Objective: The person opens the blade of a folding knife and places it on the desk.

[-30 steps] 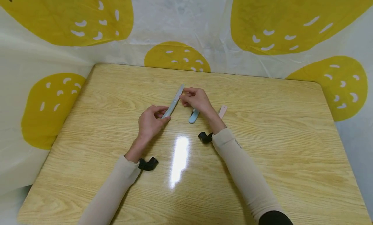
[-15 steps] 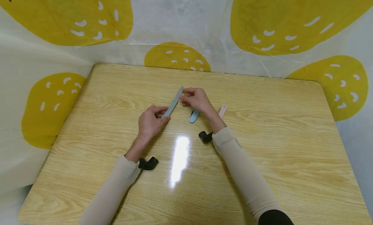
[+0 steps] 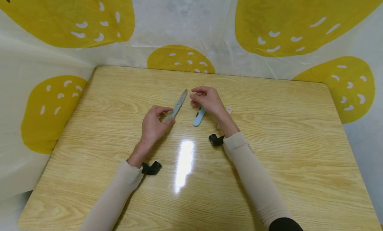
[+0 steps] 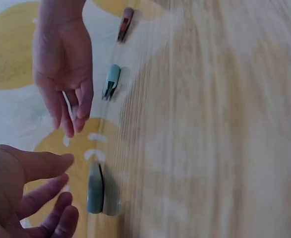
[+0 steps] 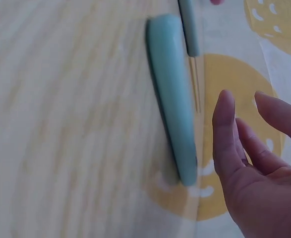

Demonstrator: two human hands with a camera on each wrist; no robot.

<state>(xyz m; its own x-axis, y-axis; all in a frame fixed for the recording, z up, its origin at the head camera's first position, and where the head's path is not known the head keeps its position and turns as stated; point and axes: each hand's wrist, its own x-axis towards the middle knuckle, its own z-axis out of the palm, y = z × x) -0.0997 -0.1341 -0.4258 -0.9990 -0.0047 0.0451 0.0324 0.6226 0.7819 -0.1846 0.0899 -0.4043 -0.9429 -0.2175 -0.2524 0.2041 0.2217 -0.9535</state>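
A knife [image 3: 178,104] with a pale blue-green handle lies slantwise on the table, its grey blade pointing to the far side. My left hand [image 3: 154,123] is around the handle end in the head view. The left wrist view shows its thumb and fingers spread apart beside the knife [image 4: 95,191], with a gap between. Right of the blade tip is my right hand [image 3: 209,99], fingers loosely bent and holding nothing. Under it lies a light-blue slim tool [image 3: 198,118] with a dark slot, seen from its smooth side [image 5: 172,99] in the right wrist view.
A pale pink tool [image 3: 229,110] with a hole in its end lies partly hidden behind my right wrist. The wooden table [image 3: 284,141] meets a white curtain [image 3: 185,18] with yellow prints at the back and left.
My right hand has drawn away from the blade to the right. My left fingers, which pinched the knife handle, have loosened, and the knife has turned slightly onto the table.
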